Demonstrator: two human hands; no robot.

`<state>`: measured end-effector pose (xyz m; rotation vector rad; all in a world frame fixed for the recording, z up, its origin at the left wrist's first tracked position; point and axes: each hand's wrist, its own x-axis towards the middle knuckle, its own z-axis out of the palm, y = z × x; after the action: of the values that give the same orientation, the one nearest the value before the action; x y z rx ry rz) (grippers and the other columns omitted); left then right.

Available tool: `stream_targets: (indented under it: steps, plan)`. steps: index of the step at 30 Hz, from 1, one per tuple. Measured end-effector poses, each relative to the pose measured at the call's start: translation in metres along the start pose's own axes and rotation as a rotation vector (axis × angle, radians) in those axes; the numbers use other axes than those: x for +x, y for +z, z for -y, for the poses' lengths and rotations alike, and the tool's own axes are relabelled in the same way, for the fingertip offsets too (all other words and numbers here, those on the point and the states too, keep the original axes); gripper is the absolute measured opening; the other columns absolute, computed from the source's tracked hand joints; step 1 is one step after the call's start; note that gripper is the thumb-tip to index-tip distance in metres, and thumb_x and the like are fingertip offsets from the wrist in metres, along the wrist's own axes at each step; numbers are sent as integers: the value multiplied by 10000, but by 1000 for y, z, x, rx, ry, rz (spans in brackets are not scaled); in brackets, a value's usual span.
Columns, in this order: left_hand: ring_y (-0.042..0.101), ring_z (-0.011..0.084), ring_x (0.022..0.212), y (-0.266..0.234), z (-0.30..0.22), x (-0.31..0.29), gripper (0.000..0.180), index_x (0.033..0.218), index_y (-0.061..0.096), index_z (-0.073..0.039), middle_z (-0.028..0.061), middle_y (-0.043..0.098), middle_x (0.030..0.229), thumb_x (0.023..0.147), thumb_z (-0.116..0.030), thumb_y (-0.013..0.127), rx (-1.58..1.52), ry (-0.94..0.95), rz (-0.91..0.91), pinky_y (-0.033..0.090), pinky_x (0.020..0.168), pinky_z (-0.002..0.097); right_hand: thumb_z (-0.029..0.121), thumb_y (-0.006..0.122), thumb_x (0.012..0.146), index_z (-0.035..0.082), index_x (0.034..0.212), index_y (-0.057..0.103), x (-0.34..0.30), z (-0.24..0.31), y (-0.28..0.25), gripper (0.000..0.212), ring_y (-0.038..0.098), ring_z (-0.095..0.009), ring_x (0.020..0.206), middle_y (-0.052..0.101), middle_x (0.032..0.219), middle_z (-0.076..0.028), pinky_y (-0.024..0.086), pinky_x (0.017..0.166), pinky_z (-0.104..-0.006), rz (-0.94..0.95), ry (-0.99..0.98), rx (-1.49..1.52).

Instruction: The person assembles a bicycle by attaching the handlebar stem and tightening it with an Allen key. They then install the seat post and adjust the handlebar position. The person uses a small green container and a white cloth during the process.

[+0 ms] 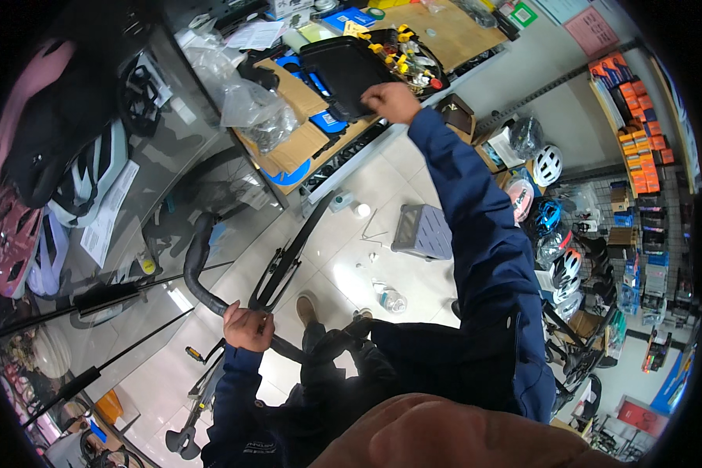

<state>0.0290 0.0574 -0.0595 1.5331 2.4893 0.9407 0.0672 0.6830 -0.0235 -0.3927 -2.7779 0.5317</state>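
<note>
My left hand [248,327] is closed on the black drop handlebar [203,290] of a bicycle, whose front wheel and fork [282,269] point toward the workbench. Stretched far out, my right hand [392,101] has its fingers curled at the near right corner of a flat black case lid [345,72] on the bench. Whether the fingers grip the lid or something small is hidden. Just beyond that hand, a heap of yellow-capped small parts [404,56] fills a black tray. The bike's saddle [182,443] shows at the lower left.
Cardboard [292,117] and clear plastic bags [261,117] cover the bench's left part. On the tiled floor stand a grey plastic stool [423,232] and a clear bottle [390,298]. A glass case with helmets [93,175] is at left; helmets [547,165] and stocked shelves line the right.
</note>
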Motion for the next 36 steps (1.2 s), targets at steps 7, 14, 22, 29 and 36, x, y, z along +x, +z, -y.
stream_targets:
  steps: [7,14,22,29,36]
  plan:
    - [662,246,710,0,-3,1,85,740,717,-126,7,680,659,757,-94,795,10,27,7,488,1044,504,343,737,871,72,1075,793,0,22,14,344,709,-376,948,744,1011,-187,564,867,-442,291,-45,26]
    - [649,254,681,-1,-5,3,90,743,696,-106,20,695,685,782,-92,776,34,51,27,490,1034,500,286,719,901,126,975,769,-23,54,8,183,697,-360,903,701,940,-101,559,772,-485,-7,-67,-204]
    - [660,236,726,1,0,-1,107,772,692,-134,4,694,711,766,-121,798,71,53,39,484,1036,471,343,711,943,89,1066,732,-32,23,-53,283,681,-399,876,712,935,-168,554,772,-483,-240,-44,-118]
    - [666,237,745,0,-1,0,98,781,698,-126,11,704,727,774,-112,794,63,42,56,486,1038,476,311,722,1007,40,1140,723,-37,10,-81,302,564,-141,736,653,819,-52,505,695,-334,-289,197,231]
    - [647,248,723,1,-2,1,66,771,711,-100,10,669,673,778,-88,775,38,48,26,483,1043,507,309,726,1008,38,1115,714,-37,7,-80,291,543,-109,716,636,797,-10,487,661,-309,-307,221,263]
